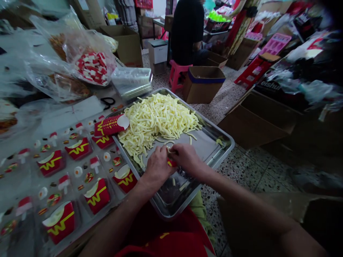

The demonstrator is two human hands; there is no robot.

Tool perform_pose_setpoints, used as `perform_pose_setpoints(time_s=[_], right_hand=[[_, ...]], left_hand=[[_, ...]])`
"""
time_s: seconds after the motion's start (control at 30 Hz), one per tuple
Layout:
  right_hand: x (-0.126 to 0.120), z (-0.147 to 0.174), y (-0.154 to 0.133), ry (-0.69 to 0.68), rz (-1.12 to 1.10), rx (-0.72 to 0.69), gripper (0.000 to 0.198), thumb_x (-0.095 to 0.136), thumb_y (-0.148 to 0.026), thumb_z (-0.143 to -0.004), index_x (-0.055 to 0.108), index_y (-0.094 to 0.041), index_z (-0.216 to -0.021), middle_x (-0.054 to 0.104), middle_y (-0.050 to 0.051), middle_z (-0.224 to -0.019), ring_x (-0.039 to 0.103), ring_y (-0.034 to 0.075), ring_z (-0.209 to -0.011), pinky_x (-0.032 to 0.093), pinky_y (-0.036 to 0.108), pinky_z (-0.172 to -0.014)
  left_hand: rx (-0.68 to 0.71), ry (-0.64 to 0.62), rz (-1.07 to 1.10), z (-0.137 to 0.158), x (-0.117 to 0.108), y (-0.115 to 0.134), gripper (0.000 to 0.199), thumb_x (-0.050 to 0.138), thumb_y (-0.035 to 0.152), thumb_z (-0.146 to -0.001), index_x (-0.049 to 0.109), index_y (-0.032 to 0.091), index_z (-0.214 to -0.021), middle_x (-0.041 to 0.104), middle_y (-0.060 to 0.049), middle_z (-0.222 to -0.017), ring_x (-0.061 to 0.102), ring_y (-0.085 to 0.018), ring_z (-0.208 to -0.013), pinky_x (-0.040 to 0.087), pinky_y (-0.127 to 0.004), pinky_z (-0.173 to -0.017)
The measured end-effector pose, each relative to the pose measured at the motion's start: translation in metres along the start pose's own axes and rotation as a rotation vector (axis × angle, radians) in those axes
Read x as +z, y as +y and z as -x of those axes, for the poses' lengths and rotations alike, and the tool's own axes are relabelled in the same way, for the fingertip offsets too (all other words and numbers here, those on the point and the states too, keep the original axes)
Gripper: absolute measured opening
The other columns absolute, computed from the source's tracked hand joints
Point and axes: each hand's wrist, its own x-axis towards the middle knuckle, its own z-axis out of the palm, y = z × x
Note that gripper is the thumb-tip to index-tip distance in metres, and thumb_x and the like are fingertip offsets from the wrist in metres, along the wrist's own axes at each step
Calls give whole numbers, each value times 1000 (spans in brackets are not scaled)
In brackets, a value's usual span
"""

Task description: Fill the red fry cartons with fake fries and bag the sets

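Over the metal tray (205, 148) at the centre of the frame, the left hand (157, 164) seems clamped on a small red carton (173, 163) – probably best gripped lightly, so its walls stay uncrushed and the pale sticks (163, 114) slide in lined up – while the right hand (187, 159) meets it at the top, fingertips too hidden to tell how they close. I count one tray, one heap, one held carton, six printed cartons (97, 195) at left and one nested stack (110, 125) by the tray's left edge.

Speckled tiled floor (245, 164), pink stool (175, 71), pale wall (160, 7), dim light
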Motion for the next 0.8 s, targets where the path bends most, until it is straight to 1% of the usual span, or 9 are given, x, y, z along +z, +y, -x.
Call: perform_pose_setpoints(time_s=[0.07, 0.13, 0.23, 0.3, 0.37, 0.5, 0.6, 0.7, 0.8], right_hand=[[-3, 8, -12, -54, 92, -147, 16, 57, -13, -90, 69, -15, -80, 70, 7, -88, 58, 16, -77, 39, 27, -69], [-9, 14, -20, -67, 77, -240, 19, 52, -11, -93, 69, -17, -85, 70, 8, -94, 58, 17, -84, 41, 28, -75], [-12, 17, -26, 28, -4, -208, 16, 54, -12, -91, 67, -21, -84, 70, 5, -88, 59, 18, -84, 43, 31, -80], [-9, 18, -32, 100, -123, -113, 10, 59, -13, -86, 61, -22, -89, 68, 3, -85, 60, 18, -80, 44, 30, -75], [-9, 20, -37, 123, -297, -49, 17, 62, -15, -83, 53, -24, -95, 67, 1, -86, 61, 17, -77, 46, 29, -69], [-28, 11, -40, -62, -438, -225, 14, 61, -17, -86, 50, -23, -92, 66, 0, -88, 61, 15, -76, 48, 27, -69], [-45, -17, -31, 40, -283, -297, 9, 63, -22, -89, 56, -21, -94, 66, 2, -90, 61, 15, -78, 48, 28, -73], [-45, -52, -21, 144, 90, -318, 17, 60, -18, -92, 64, -17, -108, 67, 10, -111, 60, 21, -98, 46, 33, -87], [-46, -69, -12, -19, 457, -379, 24, 62, -8, -84, 72, -19, -103, 60, 14, -128, 54, 28, -113, 40, 41, -96]], left_hand=[[-1, 94, 23, 2, 6, 0, 47, 72, 28, -75, 55, 16, -118, 61, -10, -108, 65, -25, -97, 51, -36, -86], [16, 171, 70, 5, 9, -1, 52, 71, 27, -76, 52, 17, -124, 61, -11, -113, 64, -26, -101, 52, -36, -89], [59, 261, 147, 9, 7, -2, 62, 70, 25, -76, 46, 17, -133, 59, -13, -118, 62, -28, -108, 51, -39, -94], [84, 301, 182, 11, 3, -4, 59, 65, 20, -79, 46, 18, -136, 59, -13, -118, 62, -27, -109, 51, -39, -97], [111, 323, 210, 12, -2, -8, 61, 65, 20, -79, 46, 20, -137, 59, -12, -120, 61, -27, -111, 50, -39, -100], [153, 354, 253, 13, -10, -24, 77, 79, 29, -72, 44, 21, -140, 60, -11, -126, 58, -29, -118, 46, -43, -107], [132, 397, 274, 12, -14, -36, 83, 83, 36, -70, 43, 21, -141, 60, -11, -132, 56, -29, -124, 42, -44, -111], [77, 444, 277, 15, -20, -47, 85, 84, 39, -70, 43, 21, -143, 59, -11, -135, 56, -28, -125, 43, -43, -112], [35, 471, 298, 25, -30, -55, 87, 85, 40, -70, 43, 22, -144, 59, -11, -136, 57, -28, -125, 44, -43, -111]])
